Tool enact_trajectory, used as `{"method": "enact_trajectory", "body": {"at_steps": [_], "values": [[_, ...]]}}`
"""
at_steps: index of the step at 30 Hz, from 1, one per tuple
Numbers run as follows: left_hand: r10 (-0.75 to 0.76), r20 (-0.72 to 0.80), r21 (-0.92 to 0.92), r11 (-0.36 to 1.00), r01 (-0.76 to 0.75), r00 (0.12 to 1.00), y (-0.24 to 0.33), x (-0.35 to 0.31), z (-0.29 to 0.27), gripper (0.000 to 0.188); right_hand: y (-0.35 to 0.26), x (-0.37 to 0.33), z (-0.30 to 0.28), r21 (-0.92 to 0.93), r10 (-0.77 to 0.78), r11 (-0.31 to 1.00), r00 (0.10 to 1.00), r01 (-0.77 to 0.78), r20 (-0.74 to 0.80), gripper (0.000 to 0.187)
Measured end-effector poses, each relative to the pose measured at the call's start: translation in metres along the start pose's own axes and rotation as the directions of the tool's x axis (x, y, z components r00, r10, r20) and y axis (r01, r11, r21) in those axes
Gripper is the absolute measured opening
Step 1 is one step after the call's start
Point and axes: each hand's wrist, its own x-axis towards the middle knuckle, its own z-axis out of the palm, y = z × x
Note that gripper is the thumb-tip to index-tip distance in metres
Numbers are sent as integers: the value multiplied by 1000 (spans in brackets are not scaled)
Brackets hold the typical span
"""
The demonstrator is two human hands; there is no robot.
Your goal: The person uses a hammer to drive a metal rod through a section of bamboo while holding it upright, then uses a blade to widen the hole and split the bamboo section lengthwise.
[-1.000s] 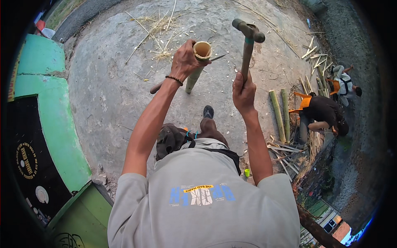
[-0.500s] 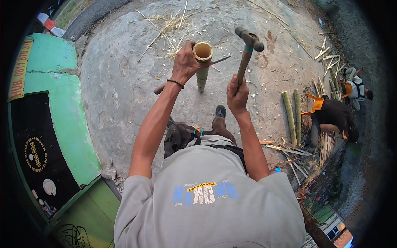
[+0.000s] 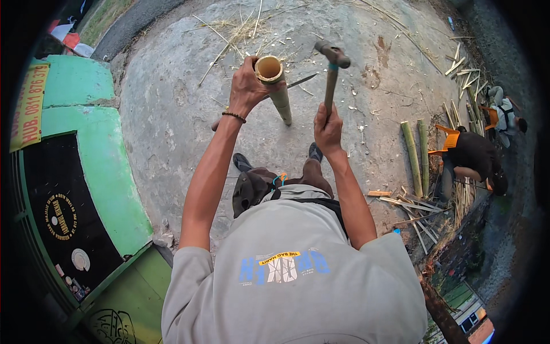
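Observation:
My left hand (image 3: 247, 89), a bead bracelet at its wrist, is wrapped round the upper end of a hollow bamboo pole (image 3: 279, 103). The pole's open mouth faces up, and its lower end reaches down toward the ground ahead of my feet. A long knife crosses by the pole: its dark blade (image 3: 302, 80) shows to the right, its brown handle (image 3: 216, 124) left of my wrist. My hand hides the middle of the knife, so I cannot tell whether the blade is in the bamboo. To the right, my right hand (image 3: 328, 129) grips the wooden handle of a hammer (image 3: 332, 55), head up.
Bamboo poles (image 3: 411, 157) and split strips (image 3: 421, 207) lie on the concrete at right. Beyond them one person (image 3: 472, 157) bends over beside an orange chair (image 3: 450, 140), with another person (image 3: 507, 117) farther off. Shavings (image 3: 243, 34) litter the ground ahead. A green wall (image 3: 97, 149) stands at left.
My left hand and the pole's mouth have shifted slightly left, while the pole's lower end has swung right. The hammer has moved a little left and stands more upright. My left foot now shows.

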Motion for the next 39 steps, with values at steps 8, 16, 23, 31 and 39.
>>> {"method": "enact_trajectory", "body": {"at_steps": [8, 16, 23, 31, 39], "values": [[-45, -10, 7, 999, 45, 999, -7, 2, -4, 87, -43, 39, -14, -163, 315, 945, 928, -285, 200, 47], [77, -40, -65, 995, -80, 996, -7, 4, 7, 87, 49, -13, 22, -221, 122, 972, 979, -85, 161, 47], [-13, -26, -61, 998, 11, 1000, -7, -9, 4, 91, -47, 23, -16, -102, 222, 973, 953, -205, 208, 50], [38, -18, -36, 999, -38, 999, -13, 3, 1, 89, 35, -30, 17, -145, 166, 978, 980, -150, 110, 40], [2, -53, -30, 1000, -4, 999, -24, -1, -11, 87, -29, 30, -7, -39, 383, 923, 903, -384, 193, 52]]}}
